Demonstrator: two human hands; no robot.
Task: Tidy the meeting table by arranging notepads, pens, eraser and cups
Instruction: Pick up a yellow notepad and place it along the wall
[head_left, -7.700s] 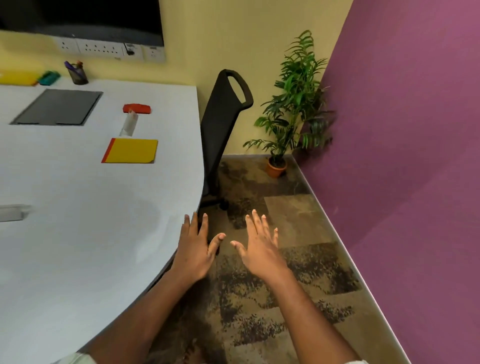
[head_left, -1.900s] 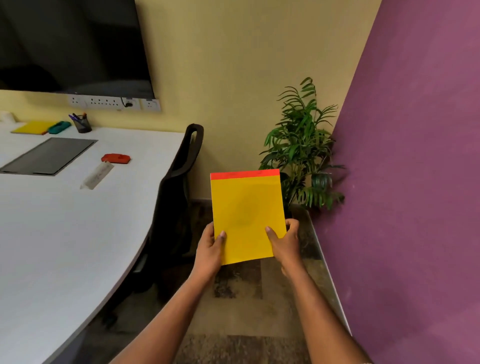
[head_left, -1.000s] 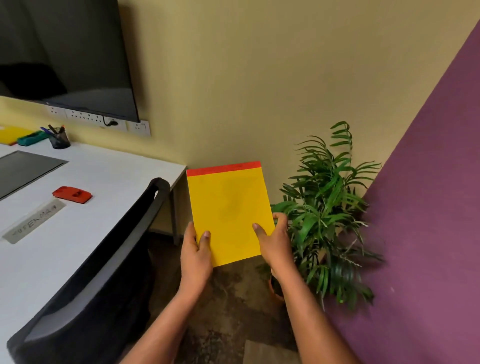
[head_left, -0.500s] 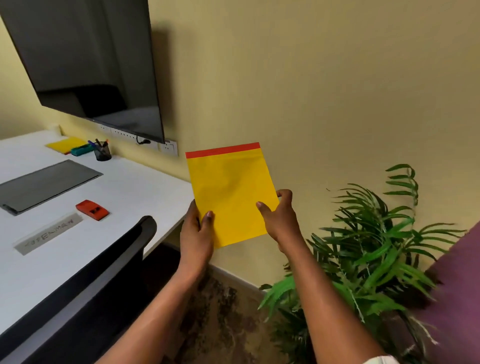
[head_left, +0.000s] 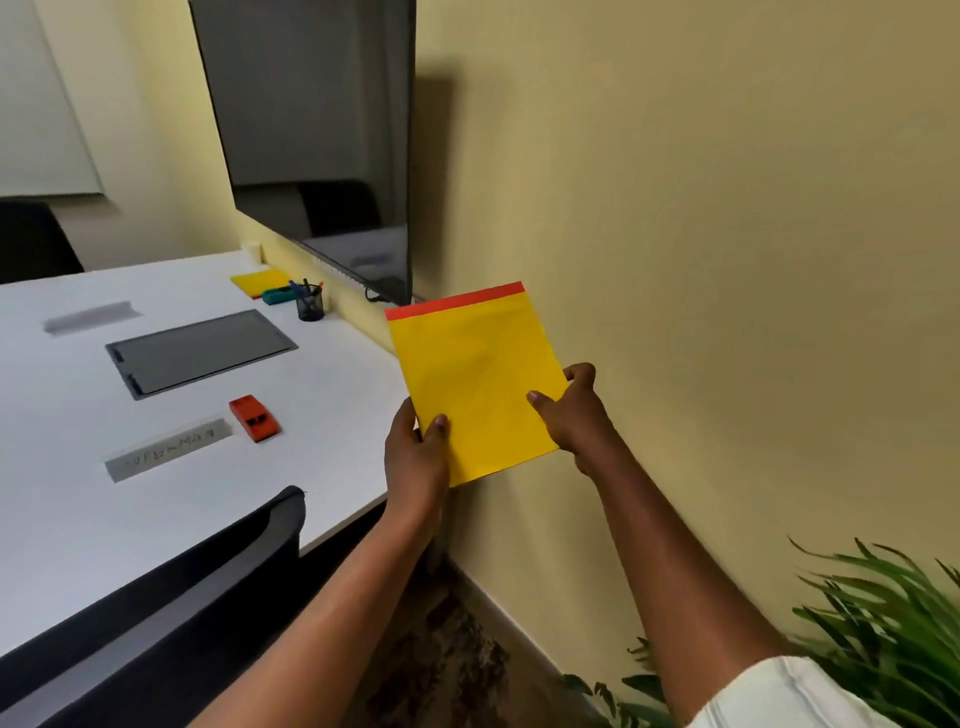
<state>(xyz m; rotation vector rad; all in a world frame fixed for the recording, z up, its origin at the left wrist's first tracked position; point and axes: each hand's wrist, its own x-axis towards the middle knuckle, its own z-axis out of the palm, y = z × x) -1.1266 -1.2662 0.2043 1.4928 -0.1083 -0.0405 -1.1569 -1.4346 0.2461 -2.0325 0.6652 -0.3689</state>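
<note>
A yellow notepad with a red top strip (head_left: 475, 379) is held up in the air beside the table's right end. My left hand (head_left: 415, 452) grips its lower left corner and my right hand (head_left: 574, 415) grips its right edge. On the white table (head_left: 67, 519) lie a red eraser (head_left: 253, 418), a second yellow notepad (head_left: 260, 281) at the far end, a teal object (head_left: 278, 296) and a black mesh pen cup (head_left: 310, 306) with pens in it.
A grey panel (head_left: 200, 351) is set into the tabletop, with two grey name plates (head_left: 166, 452) near it. A black chair back (head_left: 156, 603) stands against the table's near edge. A wall screen (head_left: 311, 130) hangs above the far end. A plant (head_left: 883, 623) fills the lower right.
The view has swung left toward the table. The notepad, still held in both hands, now hangs close to the table's right end, and the plant has slid to the lower right corner.
</note>
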